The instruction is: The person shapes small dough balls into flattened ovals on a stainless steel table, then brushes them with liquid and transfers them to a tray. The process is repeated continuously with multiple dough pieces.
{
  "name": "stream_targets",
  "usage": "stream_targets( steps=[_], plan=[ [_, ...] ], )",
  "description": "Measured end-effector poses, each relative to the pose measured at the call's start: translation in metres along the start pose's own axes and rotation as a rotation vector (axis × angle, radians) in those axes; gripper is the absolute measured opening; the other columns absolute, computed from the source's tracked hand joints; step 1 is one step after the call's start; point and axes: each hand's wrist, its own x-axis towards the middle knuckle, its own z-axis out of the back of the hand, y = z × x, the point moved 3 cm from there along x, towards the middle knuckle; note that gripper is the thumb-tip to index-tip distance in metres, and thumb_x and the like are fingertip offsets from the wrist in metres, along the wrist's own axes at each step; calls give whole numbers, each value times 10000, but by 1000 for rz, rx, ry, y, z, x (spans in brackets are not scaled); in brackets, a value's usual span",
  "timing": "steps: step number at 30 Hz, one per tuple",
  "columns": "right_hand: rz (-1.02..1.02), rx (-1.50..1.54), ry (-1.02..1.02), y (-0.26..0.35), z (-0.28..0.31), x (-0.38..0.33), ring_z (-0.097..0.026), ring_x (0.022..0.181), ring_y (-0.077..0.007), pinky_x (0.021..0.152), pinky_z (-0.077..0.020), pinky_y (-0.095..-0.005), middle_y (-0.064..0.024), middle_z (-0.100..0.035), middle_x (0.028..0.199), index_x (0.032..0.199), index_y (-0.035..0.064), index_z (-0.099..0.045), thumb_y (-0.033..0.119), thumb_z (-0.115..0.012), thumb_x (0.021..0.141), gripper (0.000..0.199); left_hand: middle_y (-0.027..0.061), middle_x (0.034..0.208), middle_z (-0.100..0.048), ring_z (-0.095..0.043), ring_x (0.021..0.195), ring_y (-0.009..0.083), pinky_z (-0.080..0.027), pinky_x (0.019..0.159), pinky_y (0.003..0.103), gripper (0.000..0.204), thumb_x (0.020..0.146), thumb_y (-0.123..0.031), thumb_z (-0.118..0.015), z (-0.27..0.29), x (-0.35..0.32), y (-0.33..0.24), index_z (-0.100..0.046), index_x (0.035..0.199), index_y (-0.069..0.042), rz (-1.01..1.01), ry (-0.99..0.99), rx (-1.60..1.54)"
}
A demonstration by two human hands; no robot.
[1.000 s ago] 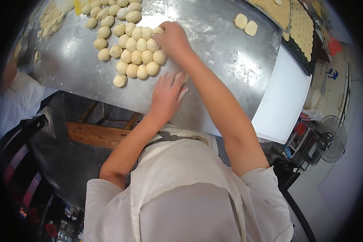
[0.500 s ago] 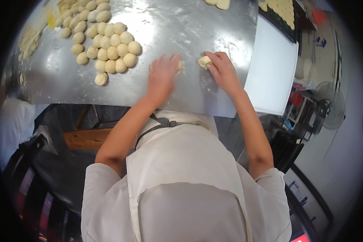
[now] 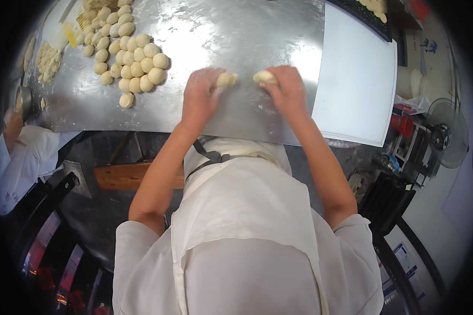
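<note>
I'm looking down on a shiny steel worktable (image 3: 236, 31) catching overhead glare, with a white board (image 3: 355, 79) lying along its right side. Off to the right a pedestal fan (image 3: 446, 134) is standing by a pale wall — clutter sitting beneath it. Under the table a wooden crossbar (image 3: 123, 176) is showing over dark floor.

One head-worn fisheye view looks steeply down, close over the steel table (image 3: 247, 37).

- My left hand (image 3: 198, 97) lies palm down, fingers curled forward, forearm stretched straight.
- My right hand (image 3: 285, 90) mirrors it just beside, fingers cupped, elbow bent outward.
</note>
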Motion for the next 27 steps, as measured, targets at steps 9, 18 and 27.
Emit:
stream_targets(
  steps=[9,18,27],
  plan=[
    [-57,-162,225,13,12,-16,-573,1140,-349,970,-475,-490,-95,-620,1270,1219,82,-667,194,-810,857,405,203,1260,-672,-621,1160,360,-491,1015,445,554,916,-173,-772,-6,-4,-14,-610,1435,-68,174,127,182],
    [-15,-161,74,7,-25,44,-597,1029,-332,905,-455,-499,-100,-656,1072,1082,72,-673,342,-703,960,298,204,1401,-612,-541,1315,393,-418,1131,484,465,1024,-274,-631,-46,60,5,-598,1442,-73,-1,-59,439],
    [8,-272,36,3,-42,51,-599,992,-312,846,-469,-479,-83,-645,1033,963,98,-666,363,-703,956,267,159,1489,-529,-462,1388,396,-367,1163,511,492,1006,-264,-634,-58,50,6,-573,1473,-122,-30,8,561]
  ],
)
